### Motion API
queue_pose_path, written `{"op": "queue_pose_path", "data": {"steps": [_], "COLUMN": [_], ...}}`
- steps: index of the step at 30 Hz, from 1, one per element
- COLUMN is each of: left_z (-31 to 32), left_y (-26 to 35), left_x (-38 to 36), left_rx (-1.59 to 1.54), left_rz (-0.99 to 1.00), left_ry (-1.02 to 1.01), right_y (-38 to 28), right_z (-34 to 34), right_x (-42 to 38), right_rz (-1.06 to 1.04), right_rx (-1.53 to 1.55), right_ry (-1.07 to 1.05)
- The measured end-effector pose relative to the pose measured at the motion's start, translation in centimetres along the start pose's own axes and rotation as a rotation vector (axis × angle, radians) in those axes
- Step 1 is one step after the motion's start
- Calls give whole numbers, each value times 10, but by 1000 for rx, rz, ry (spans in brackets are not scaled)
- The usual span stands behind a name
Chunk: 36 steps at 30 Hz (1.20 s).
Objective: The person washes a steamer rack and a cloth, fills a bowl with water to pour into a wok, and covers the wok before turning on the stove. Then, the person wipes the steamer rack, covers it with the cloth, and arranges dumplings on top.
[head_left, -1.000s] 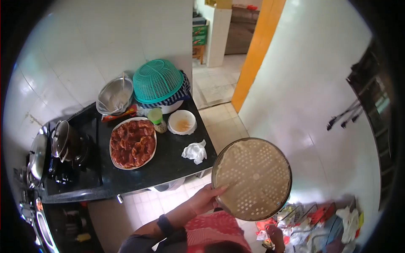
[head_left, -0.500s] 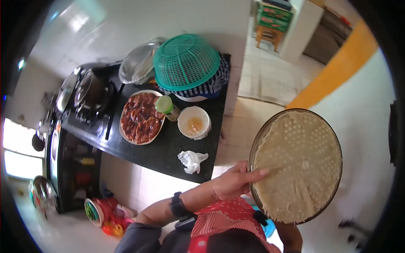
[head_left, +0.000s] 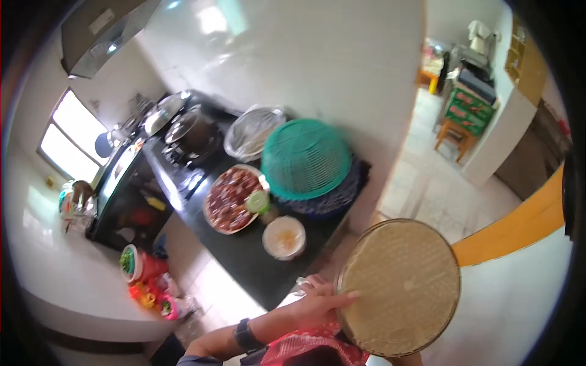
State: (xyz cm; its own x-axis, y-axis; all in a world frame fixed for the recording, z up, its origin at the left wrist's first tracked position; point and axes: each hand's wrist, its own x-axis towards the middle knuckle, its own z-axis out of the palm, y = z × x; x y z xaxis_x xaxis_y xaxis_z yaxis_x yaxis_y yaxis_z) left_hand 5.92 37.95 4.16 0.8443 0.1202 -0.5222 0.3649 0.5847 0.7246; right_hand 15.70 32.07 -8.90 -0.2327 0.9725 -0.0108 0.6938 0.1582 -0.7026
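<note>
A round steamer tray (head_left: 403,287) with a thin dark rim, covered by a tan cloth, is held up at the lower right. My left hand (head_left: 317,302) grips its left edge, thumb on top and fingers around the rim. Only a bit of my right forearm (head_left: 408,360) shows below the tray; my right hand is hidden behind it. Beside my left hand, a bit of crumpled white plastic (head_left: 300,283) shows at the counter's edge. Beyond it stand a white bowl (head_left: 284,236) with pale contents and a green-capped jar (head_left: 257,201).
On the dark counter (head_left: 244,268) lie a plate of dark sauced meat (head_left: 231,201), an upturned green basket (head_left: 306,160) and a plastic-covered bowl (head_left: 253,131). A pot (head_left: 192,131) is on the stove. A doorway with stacked green boxes (head_left: 470,111) is at the right.
My view has swung so the counter appears lower and further right. The tray has moved down and left in view, still in my left hand. The crumpled white plastic is now mostly hidden.
</note>
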Motion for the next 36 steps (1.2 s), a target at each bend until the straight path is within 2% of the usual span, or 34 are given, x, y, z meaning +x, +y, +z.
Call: {"op": "queue_pose_path", "data": {"steps": [2,3,6,7,8,11,14,16,20,22,24,26,28,29,30,31,32,33,34,36], "left_z": [33,54,80,93,105,121,141,164,157,151,158,164,163,155,146,145,147,152,153,138], "left_y": [25,46,52,59,63,62,75,98,114,132,166,189,213,219,226,233,250,267,280,293], "left_x": [19,23,64,75,87,139,188,214,298,329,367,404,443,464,481,501,515,527,541,573], "left_rx": [-272,-458,-396,-398,-404,-405,-302,-358,-395,-444,-427,-469,-545,-534,-519,-618,-625,-657,-693,-724], "left_rz": [-16,-89,-17,-18,-13,26,96,89,160,104,174,184,173,189,202,242,264,277,288,350], "left_ry": [-88,-95,-118,-53,15,-5,-64,42,59,25,7,15,17,4,-6,31,45,79,114,119], "right_y": [34,52,100,115,128,171,218,255,335,379,425,460,473,491,518,580,701,697,710,743], "right_z": [-30,-45,-86,-96,-107,-142,-178,-202,-266,-302,-343,-385,-433,-445,-449,-426,-359,-380,-399,-420], "right_x": [-67,-102,-203,-229,-253,-301,-320,-322,-317,-309,-301,-299,-308,-316,-328,-349,-418,-405,-406,-407], "right_rz": [202,327,647,697,699,579,411,328,427,498,599,791,1012,1052,987,919,753,715,705,974], "right_rx": [204,312,757,921,1058,1354,1473,1488,1490,1431,1330,1212,1190,1269,1255,1219,506,472,470,1304], "right_ry": [116,191,547,700,840,1201,1397,1451,1476,1480,1498,1557,1661,1714,1686,1683,1455,1454,1428,1267]}}
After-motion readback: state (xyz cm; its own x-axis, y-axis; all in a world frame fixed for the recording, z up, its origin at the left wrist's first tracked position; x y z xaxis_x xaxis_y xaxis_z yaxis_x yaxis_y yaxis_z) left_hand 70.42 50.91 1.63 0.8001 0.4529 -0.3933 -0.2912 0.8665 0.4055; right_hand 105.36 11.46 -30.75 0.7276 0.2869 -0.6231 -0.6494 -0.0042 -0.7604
